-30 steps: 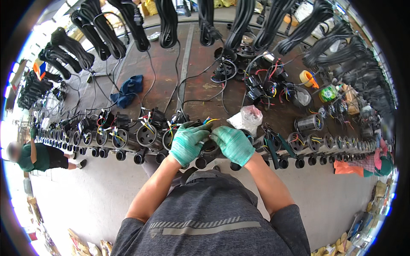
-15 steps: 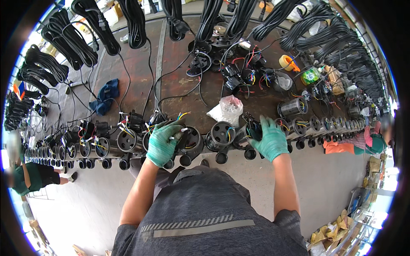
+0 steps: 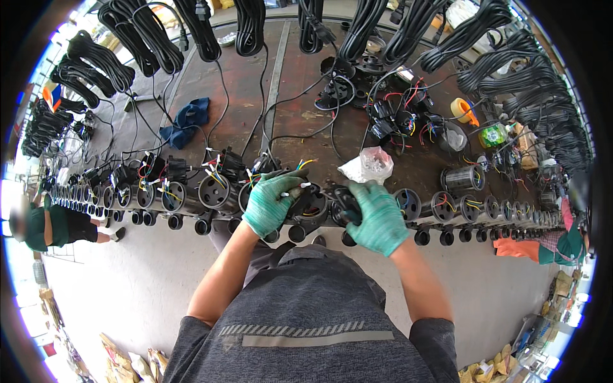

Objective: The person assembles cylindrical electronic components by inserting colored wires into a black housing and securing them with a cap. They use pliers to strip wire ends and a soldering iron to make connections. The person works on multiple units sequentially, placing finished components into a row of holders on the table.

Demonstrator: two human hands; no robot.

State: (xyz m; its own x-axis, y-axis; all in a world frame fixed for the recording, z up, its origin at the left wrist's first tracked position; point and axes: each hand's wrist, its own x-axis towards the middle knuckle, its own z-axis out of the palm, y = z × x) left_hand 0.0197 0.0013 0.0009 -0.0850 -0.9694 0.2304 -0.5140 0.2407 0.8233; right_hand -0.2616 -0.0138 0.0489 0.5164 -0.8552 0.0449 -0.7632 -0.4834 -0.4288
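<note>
My left hand (image 3: 269, 201), in a green glove, is closed on wires with white end caps (image 3: 304, 185), above an open black cylindrical housing (image 3: 311, 207). Yellow and blue wire ends stick up just beyond its fingers. My right hand (image 3: 381, 219), gloved alike, is closed around a dark hand tool (image 3: 345, 202) that resembles pliers. The narrow end of this tool points left toward the wires; my fingers cover part of it. Another housing with holes in its end (image 3: 407, 203) stands just right of my right hand.
Black housings (image 3: 217, 193) line the near table edge on both sides. Coiled black cables (image 3: 250, 25) hang across the far side. A bag of white parts (image 3: 370, 166), a blue cloth (image 3: 186, 122) and orange tape (image 3: 463, 111) lie on the table. People work at far left and right.
My right hand has moved left, bringing the dark tool close to my left hand. The left hand keeps hold of the wires. The whole view has shifted slightly.
</note>
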